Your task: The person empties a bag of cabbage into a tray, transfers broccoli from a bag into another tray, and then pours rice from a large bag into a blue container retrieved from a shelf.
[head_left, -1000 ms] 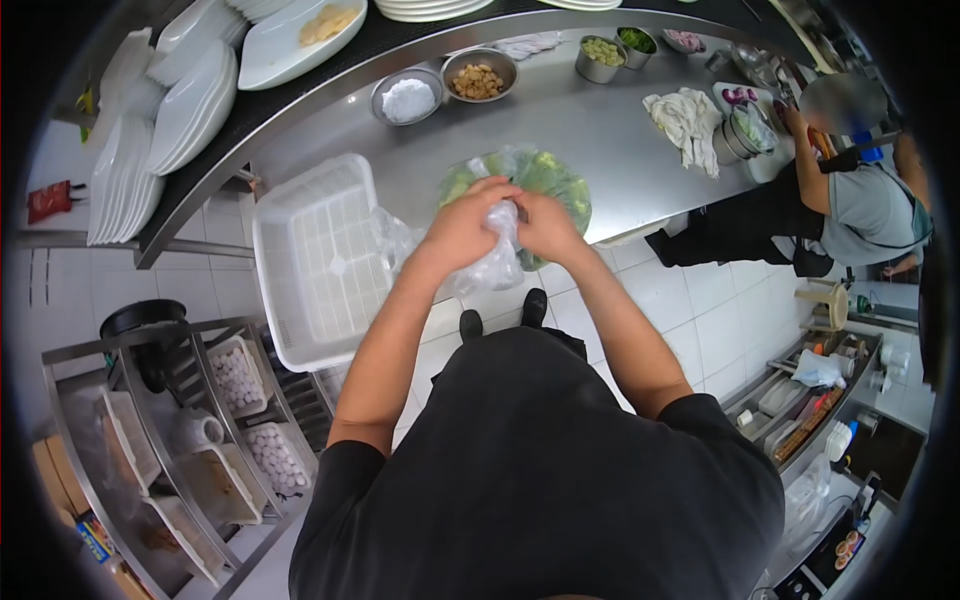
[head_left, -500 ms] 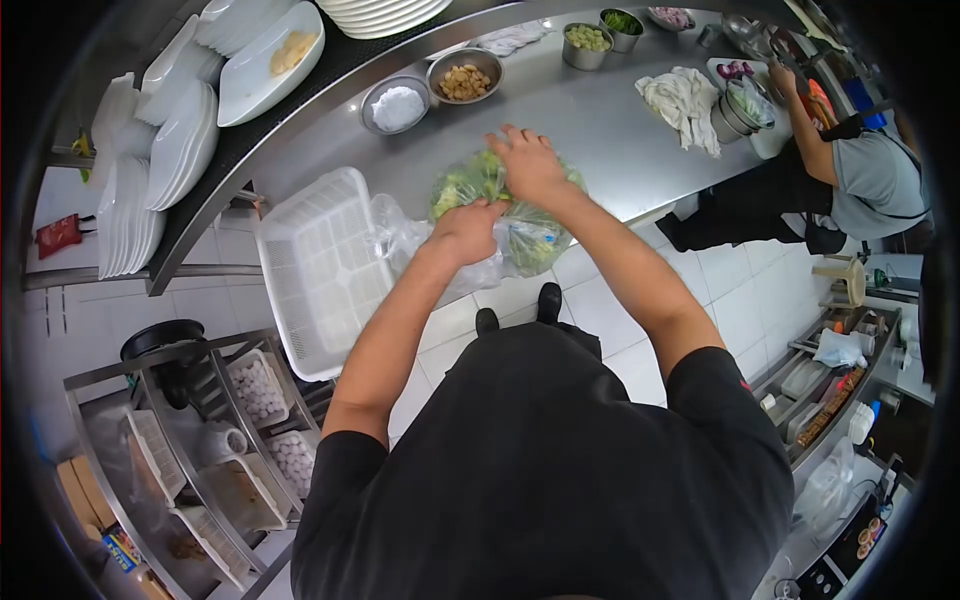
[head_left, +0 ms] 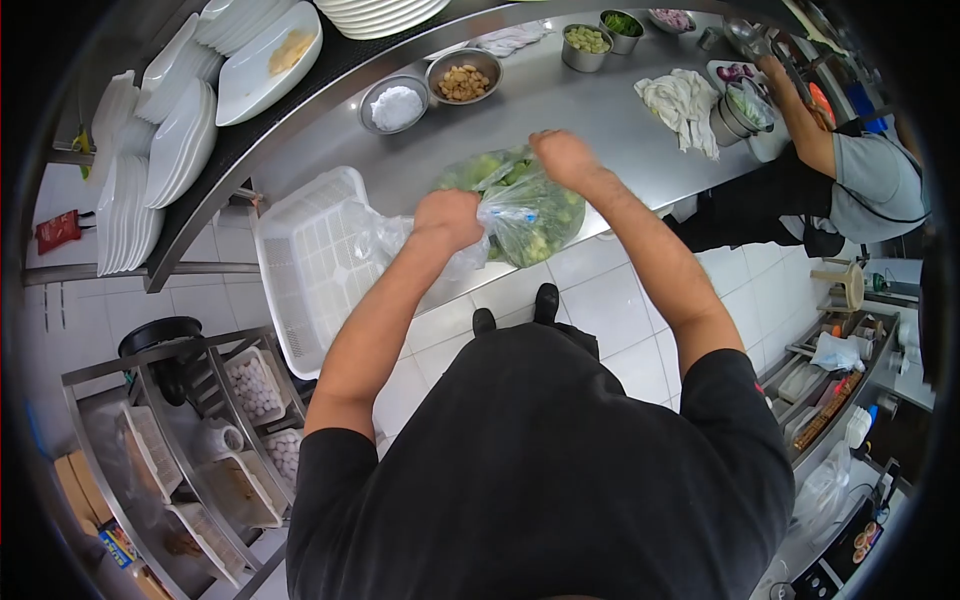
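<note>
A clear plastic bag (head_left: pixel 535 222) full of green vegetable pieces rests at the front edge of the steel counter (head_left: pixel 610 130). My left hand (head_left: pixel 450 217) is closed around the gathered neck of the bag, on its left side. Loose plastic trails from that fist toward the white basket (head_left: pixel 330 200). At the bag's upper right, my right hand (head_left: pixel 565 160) has its fingers curled closed on the plastic. The exact kind of vegetable is blurred by the plastic.
Behind the bag stand a bowl of white powder (head_left: pixel 397 106) and a bowl of brown pieces (head_left: pixel 464 78). A crumpled cloth (head_left: pixel 680 110) lies to the right, near a co-worker (head_left: pixel 870 180). White dishes (head_left: pixel 270 65) fill the shelf at upper left.
My right hand has gone from lying spread over the bag to gripping its upper right side. The left hand has shifted slightly left onto the neck, and the bag has turned.
</note>
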{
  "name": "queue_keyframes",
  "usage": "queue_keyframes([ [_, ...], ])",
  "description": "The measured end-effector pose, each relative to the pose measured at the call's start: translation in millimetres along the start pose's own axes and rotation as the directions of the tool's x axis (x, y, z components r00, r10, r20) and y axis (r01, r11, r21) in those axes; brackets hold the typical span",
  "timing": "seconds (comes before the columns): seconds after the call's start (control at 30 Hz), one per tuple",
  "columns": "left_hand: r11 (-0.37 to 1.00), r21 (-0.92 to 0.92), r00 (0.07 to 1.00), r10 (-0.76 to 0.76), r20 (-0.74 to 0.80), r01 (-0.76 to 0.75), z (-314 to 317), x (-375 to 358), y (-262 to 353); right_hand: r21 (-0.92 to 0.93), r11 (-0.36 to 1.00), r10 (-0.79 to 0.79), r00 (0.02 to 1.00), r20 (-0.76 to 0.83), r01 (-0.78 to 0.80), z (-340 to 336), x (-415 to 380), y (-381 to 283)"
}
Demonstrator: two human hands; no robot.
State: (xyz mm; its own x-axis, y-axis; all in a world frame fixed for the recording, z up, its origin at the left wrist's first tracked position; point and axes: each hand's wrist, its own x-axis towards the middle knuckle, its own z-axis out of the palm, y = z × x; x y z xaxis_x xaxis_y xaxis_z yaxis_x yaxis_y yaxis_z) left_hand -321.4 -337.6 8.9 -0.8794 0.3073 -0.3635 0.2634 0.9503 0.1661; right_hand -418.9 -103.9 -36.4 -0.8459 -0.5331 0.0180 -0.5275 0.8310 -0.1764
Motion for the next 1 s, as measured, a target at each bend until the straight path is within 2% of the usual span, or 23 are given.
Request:
queue_keyframes([
  [0.07,1.000,0.021,0.998,-0.003,-0.055,0.004,4,-11,5,-0.016,0.990,0.138,0.990,0.024,-0.137,-5,-1,9],
  [0.17,0.999,-0.016,0.994,-0.029,-0.108,0.027,15,-18,4,-0.002,0.940,0.341,0.937,-0.074,-0.342,4,5,25],
  [0.23,0.997,-0.057,0.991,-0.062,-0.121,0.056,18,-25,2,0.067,0.855,0.518,0.838,-0.171,-0.514,8,3,59],
  [0.3,0.992,-0.090,0.986,-0.105,-0.129,0.094,15,-36,0,0.143,0.780,0.625,0.746,-0.228,-0.610,4,-11,87],
  [0.4,0.979,-0.202,0.969,-0.062,-0.239,0.013,28,-39,-4,0.173,0.828,0.560,0.788,-0.255,-0.533,9,-39,96],
  [0.43,0.960,-0.279,0.955,-0.056,-0.290,-0.029,32,-35,-4,0.424,0.746,0.630,0.750,-0.202,-0.514,9,-41,94],
  [0.5,0.901,-0.419,0.917,-0.067,-0.394,-0.114,35,-24,-6,0.817,0.425,0.710,0.703,-0.034,-0.389,9,-43,86],
  [0.6,0.750,-0.610,0.873,-0.095,-0.479,-0.254,13,-23,12,0.928,0.352,0.643,0.752,-0.146,-0.121,-23,-38,51],
  [0.7,0.643,-0.679,0.838,-0.104,-0.535,-0.354,-16,-45,31,0.919,0.395,0.516,0.829,-0.216,-0.007,-36,-28,33],
  [0.8,0.315,-0.882,0.870,-0.239,-0.431,-0.350,-50,-88,27,0.924,0.349,0.395,0.869,-0.298,0.158,-82,-24,-19],
  [0.87,0.195,-0.905,0.845,-0.328,-0.424,-0.378,-81,-130,17,0.922,0.344,0.219,0.939,-0.265,0.180,-96,-24,-47],
  [0.93,0.277,-0.834,0.764,-0.338,-0.549,-0.477,-96,-169,-3,0.915,0.332,0.054,0.964,-0.261,0.229,-110,-24,-81],
  [1.0,0.292,-0.752,0.614,-0.442,-0.654,-0.591,-101,-206,-9,0.904,0.306,-0.096,0.954,-0.284,0.300,-122,-22,-118],
])
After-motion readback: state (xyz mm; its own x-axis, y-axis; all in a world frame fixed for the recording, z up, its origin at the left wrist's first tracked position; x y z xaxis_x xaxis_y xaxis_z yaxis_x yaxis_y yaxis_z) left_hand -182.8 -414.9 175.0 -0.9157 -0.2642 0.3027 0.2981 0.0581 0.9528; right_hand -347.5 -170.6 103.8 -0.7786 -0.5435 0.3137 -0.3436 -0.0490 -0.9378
